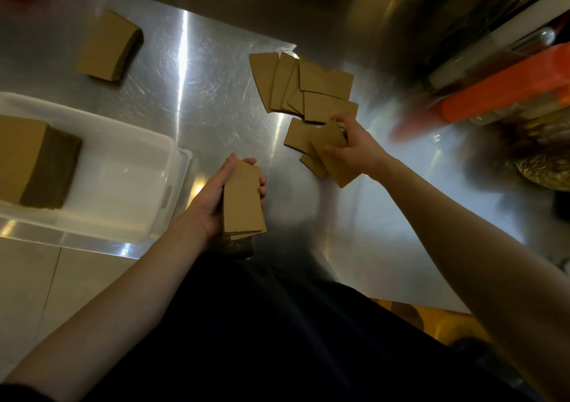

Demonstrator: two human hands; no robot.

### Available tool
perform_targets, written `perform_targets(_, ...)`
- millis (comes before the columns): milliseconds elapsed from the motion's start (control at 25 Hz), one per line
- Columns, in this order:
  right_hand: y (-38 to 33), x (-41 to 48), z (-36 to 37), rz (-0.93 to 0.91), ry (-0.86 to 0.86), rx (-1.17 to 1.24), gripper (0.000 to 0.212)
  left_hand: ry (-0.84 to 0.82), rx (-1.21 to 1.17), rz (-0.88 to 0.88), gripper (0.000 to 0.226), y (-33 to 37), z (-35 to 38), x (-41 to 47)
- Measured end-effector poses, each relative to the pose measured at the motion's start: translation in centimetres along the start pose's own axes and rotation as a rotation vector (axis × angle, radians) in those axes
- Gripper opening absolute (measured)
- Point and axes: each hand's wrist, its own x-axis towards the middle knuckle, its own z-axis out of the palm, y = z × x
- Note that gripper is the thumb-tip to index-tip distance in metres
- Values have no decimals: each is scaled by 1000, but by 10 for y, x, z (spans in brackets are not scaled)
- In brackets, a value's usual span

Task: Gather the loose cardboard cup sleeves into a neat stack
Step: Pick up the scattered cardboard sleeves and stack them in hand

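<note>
Several loose brown cardboard cup sleeves (311, 88) lie fanned and overlapping on the steel counter (191, 93), right of centre. My right hand (354, 147) grips one sleeve (331, 151) at the near end of that spread, lifted at a slant over two others. My left hand (212, 198) holds a small squared stack of sleeves (242, 202) upright near the counter's front edge. A thick finished stack (108, 47) rests at the far left of the counter. Another tall stack (34, 162) sits inside a clear plastic bin (123, 155).
An orange container (505, 93) and jars or bottles crowd the right side by the steel wall. The bin overhangs the counter's left front edge. Pale floor tiles show below left. My dark clothing fills the bottom centre.
</note>
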Motion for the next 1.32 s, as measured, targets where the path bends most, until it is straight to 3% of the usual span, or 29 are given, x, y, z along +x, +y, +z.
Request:
perform_targets(200, -8, 17, 15, 9, 43, -199, 69, 6, -3, 8, 51, 1, 0, -1)
perform_targets(480, -7, 16, 23, -21, 205, -268, 42, 7, 2, 18, 47, 2, 0, -3)
perform_targets(720, -20, -21, 13, -236, 291, -306, 29, 1, 8, 25, 48, 2, 0, -1)
perform_targets(880, -25, -36, 14, -278, 39, -224, 23, -10, -4, 25, 55, 2, 0, -1)
perform_targets(1080, -21, -21, 7, -106, -139, 190, 41, -3, -7, 24, 58, 2, 1, -2)
perform_targets(1160, -21, -9, 8, -115, -167, 109, 53, 3, -13, 29, 56, 2, 2, -3)
perform_targets(1320, -33, 17, 26, -276, -228, -401, 70, 41, 0, 44, 52, 4, 4, -7)
